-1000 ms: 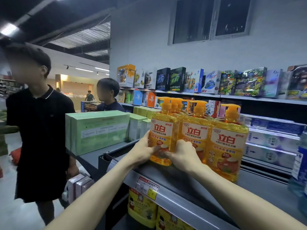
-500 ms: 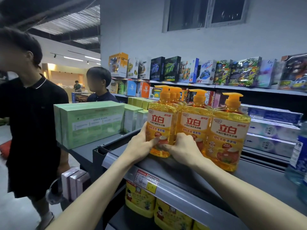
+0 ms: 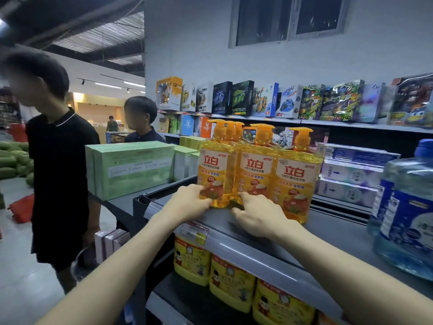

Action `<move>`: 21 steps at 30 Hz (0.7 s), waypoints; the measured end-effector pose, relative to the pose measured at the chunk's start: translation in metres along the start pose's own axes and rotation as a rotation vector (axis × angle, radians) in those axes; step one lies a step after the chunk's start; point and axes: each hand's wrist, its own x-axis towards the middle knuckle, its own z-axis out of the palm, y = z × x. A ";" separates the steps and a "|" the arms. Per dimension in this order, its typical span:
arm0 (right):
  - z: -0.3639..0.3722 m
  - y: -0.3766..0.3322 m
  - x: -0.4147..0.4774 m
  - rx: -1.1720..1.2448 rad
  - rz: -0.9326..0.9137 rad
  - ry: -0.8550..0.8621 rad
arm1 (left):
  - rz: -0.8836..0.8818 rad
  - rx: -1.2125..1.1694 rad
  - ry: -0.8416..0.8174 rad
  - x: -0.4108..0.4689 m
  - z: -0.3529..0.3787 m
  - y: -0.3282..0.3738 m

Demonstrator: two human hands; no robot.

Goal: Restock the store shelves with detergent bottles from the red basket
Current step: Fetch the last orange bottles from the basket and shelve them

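Observation:
Three yellow pump-top detergent bottles stand in a front row on the grey shelf (image 3: 332,233), with more of them behind. My left hand (image 3: 187,202) grips the lower left corner of the left bottle (image 3: 216,170), thumb on its front base. My right hand (image 3: 255,213) rests on the shelf in front of the middle bottle (image 3: 257,170). Its index fingertip touches that bottle's base and its other fingers hang loosely curled. The right bottle (image 3: 296,181) stands untouched. A red thing (image 3: 22,207) on the floor at far left may be the basket.
A large blue water jug (image 3: 405,207) stands on the shelf at right. Green boxes (image 3: 133,167) sit on the shelf end at left, yellow packs (image 3: 230,280) fill the shelf below. A person in black (image 3: 61,174) stands close on the left, another behind.
Both hands held the left bottle between them; now my right hand has dropped off it onto the shelf. The bottle stands in line with the other two.

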 end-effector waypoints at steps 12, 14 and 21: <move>-0.050 0.077 -0.189 -0.257 -0.045 0.233 | 0.156 0.297 0.105 -0.154 0.058 0.135; -0.059 0.096 -0.230 -0.280 -0.024 0.265 | 0.210 0.284 0.122 -0.182 0.074 0.161; -0.063 0.164 -0.386 -0.293 0.123 0.273 | 0.428 0.260 0.078 -0.292 0.151 0.246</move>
